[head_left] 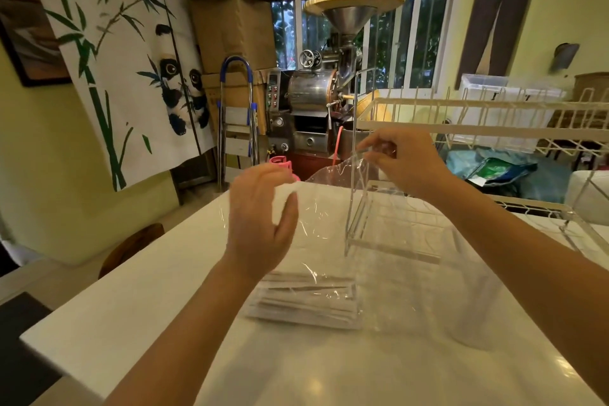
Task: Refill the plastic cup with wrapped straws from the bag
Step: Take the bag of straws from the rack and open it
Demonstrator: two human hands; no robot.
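Wrapped straws inside clear bag, right hand pinching its top, left hand spread, acrylic stand seemingly behind.

Both hands at clear bag

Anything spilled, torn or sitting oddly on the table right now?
Nothing looks spilled or torn. The wrapped straws lie stacked inside the clear bag, whose mouth the right hand pinches up. The left hand hovers open beside it.
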